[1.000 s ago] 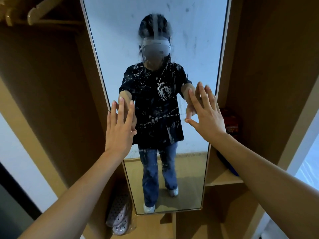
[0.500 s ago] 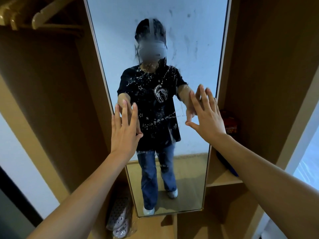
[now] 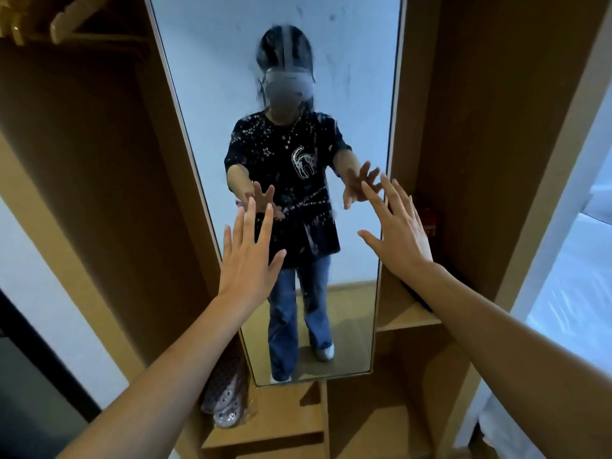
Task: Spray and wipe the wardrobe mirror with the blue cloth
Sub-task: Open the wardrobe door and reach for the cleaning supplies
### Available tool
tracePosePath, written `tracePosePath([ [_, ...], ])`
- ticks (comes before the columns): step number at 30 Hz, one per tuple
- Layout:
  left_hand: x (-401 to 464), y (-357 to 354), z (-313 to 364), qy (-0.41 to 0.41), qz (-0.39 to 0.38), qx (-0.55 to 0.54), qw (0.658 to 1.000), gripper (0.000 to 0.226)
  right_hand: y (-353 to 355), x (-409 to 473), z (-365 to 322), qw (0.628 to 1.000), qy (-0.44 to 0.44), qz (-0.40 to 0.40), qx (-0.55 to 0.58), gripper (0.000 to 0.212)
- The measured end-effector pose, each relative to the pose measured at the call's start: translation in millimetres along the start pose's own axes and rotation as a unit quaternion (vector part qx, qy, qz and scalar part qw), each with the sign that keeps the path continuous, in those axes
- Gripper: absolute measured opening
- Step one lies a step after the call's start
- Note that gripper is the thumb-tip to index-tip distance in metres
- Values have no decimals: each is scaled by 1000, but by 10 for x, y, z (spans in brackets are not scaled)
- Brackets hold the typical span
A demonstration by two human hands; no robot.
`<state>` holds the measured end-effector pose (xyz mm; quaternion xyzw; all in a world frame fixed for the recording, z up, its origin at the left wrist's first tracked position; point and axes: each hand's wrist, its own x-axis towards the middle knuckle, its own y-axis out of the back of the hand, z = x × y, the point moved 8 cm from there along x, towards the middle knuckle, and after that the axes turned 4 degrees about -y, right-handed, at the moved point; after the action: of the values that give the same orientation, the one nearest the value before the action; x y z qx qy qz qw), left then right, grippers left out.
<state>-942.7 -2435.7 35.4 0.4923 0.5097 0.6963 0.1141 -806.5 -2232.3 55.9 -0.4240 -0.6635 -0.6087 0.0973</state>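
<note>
Hands — left hand (image 3: pixel 246 260), right hand (image 3: pixel 399 233) — empty, fingers spread straight before smeared mirror (image 3: pixel 212 104).

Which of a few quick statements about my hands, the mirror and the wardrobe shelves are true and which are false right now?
1. Both hands are raised in front of the mirror with fingers spread. True.
2. The left hand is holding a blue cloth. False: it holds nothing, and no cloth shows in either hand.
3. The mirror glass carries smudges and spatter marks. True.
4. The right hand grips a spray bottle. False: its fingers are straight and empty.
5. A bagged pair of perforated slippers sits low in the left compartment. True.
6. The hangers lie on the right-hand shelf. False: they hang at upper left.
</note>
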Motion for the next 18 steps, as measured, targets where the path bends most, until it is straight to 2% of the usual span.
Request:
tracePosePath([
  [6, -324, -155, 673, -7, -38, -67, 997, 71, 204, -529, 407, 991, -75, -39, 107, 72],
  [18, -625, -584, 2029, -44, -103, -158, 981, 72, 475, -1328, 1438, 973, -168, -88, 133, 68],
])
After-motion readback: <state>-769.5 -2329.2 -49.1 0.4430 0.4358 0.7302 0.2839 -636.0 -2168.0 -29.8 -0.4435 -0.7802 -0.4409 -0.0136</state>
